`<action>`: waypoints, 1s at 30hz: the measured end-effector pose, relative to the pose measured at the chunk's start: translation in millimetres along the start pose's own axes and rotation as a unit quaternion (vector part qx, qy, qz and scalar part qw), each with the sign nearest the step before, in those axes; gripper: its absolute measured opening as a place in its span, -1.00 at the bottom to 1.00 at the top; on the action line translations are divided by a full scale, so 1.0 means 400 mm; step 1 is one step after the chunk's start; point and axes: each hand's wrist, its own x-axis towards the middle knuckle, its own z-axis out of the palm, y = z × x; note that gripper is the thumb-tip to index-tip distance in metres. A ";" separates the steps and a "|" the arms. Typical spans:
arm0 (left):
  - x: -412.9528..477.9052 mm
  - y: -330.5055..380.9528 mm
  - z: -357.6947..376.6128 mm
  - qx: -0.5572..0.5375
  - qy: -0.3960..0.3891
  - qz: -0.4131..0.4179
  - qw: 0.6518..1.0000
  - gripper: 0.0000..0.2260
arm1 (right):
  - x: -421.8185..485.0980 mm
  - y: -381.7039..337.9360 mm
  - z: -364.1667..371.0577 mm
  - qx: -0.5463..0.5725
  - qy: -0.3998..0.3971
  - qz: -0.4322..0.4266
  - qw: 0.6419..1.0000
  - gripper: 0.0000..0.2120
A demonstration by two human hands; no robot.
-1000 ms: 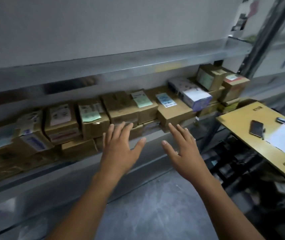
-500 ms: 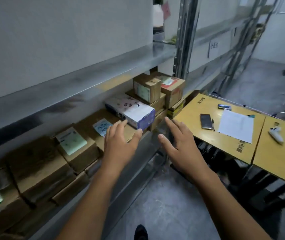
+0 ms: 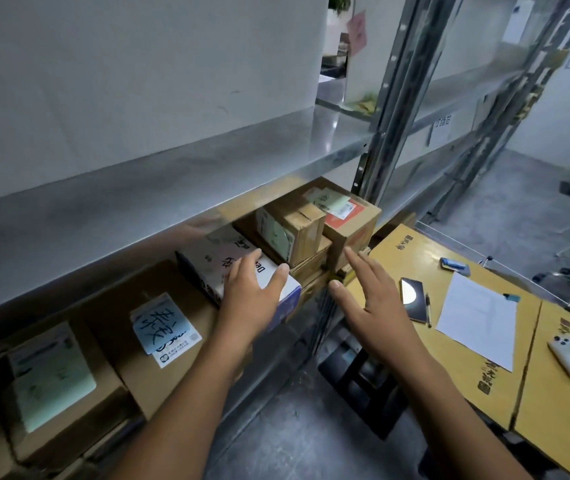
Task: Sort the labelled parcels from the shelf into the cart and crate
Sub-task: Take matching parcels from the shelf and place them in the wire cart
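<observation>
- Metal racking fills the view; the parcels sit on a low shelf (image 3: 312, 308) under an upper deck (image 3: 207, 188) that overhangs them closely.
- Left hand (image 3: 252, 296) lies flat on the near end of the white box (image 3: 217, 261), fingers straight and thumb at its right edge, so it is touching the box, not gripping it.
- Right hand (image 3: 370, 303) is spread and holds nothing, in the air just beside the stacked cartons.
- Risk: the white box rests on a brown parcel (image 3: 162, 327) and seems to jut past the shelf lip, though blur makes that hard to confirm. A flat palm dragging it out could tip it to the floor.
- Risk: a small brown parcel (image 3: 297, 233) and a red-labelled parcel (image 3: 349, 223) are stacked touching or nearly touching its far end, so a pull may unsettle them.
- Headroom is tight, so lifting straight up would likely hit the deck. Sliding outward is the free direction.
- Rightward, the upright post (image 3: 380, 133) and the yellow tabletop (image 3: 553, 393) stand close. A wide swing could sweep the phone (image 3: 413, 296) or paper (image 3: 477, 317).
- Neither cart nor crate is in view.
</observation>
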 end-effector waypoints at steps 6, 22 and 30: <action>0.104 0.042 0.069 -0.004 0.022 -0.026 0.999 -0.53 | 0.160 0.093 -0.003 0.040 -0.033 -0.034 0.998 -0.32; 0.111 0.127 0.245 -0.018 0.077 -0.108 0.991 -0.40 | 0.488 0.109 0.067 0.097 -0.172 -0.159 0.967 -0.25; 0.066 0.156 0.288 -0.103 0.141 -0.087 0.981 -0.40 | 0.489 0.151 0.011 0.180 -0.157 -0.148 0.960 -0.26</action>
